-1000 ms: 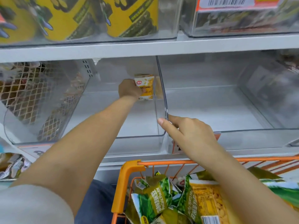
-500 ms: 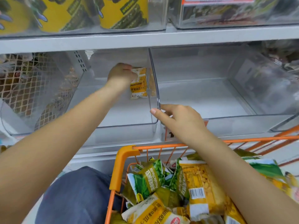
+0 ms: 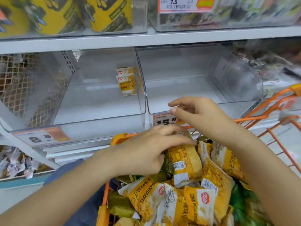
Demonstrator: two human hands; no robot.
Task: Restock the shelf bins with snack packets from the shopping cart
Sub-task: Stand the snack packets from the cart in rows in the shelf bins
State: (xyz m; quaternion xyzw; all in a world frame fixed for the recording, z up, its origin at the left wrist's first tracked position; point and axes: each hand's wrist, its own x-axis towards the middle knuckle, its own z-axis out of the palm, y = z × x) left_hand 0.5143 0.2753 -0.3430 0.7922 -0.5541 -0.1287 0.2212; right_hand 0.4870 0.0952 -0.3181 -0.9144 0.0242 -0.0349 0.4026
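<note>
1. Shelf [image 3: 146,40], two clear bins: the left bin [image 3: 97,118] holds only two yellow packets [image 3: 126,81], standing upright against its right wall near the back; the right bin [image 3: 203,82] looks bare; restocking has, by the look of it, hardly begun; a packet dropped in loosely could knock the standing pair flat, or slide forward toward the low front lip.

2. Cart [image 3: 117,139], orange, parked just below the bins and heaped with yellow and green packets; the heap [image 3: 187,198] sits high and loose, so pulling one from underneath may spill its neighbours over the rim to the floor.

3. Left hand [image 3: 146,150] over the heap, fingers [image 3: 175,136] spread and released, tips touching or just above a yellow packet [image 3: 184,162]; the view is blurred here, so contact is uncertain; a hurried pinch on the slick, puffed wrapper could slip, or crush what is inside.

4. Right hand [image 3: 200,115] hovers in front of the right bin's edge, fingers loosely curled and grasping nothing; it crosses above the left hand, and the two may get in each other's way over the same packet.

5. Price tags [image 3: 40,137] differ between the bins; green and yellow packets lie mixed, so a flavour could land in the wrong bin.
</note>
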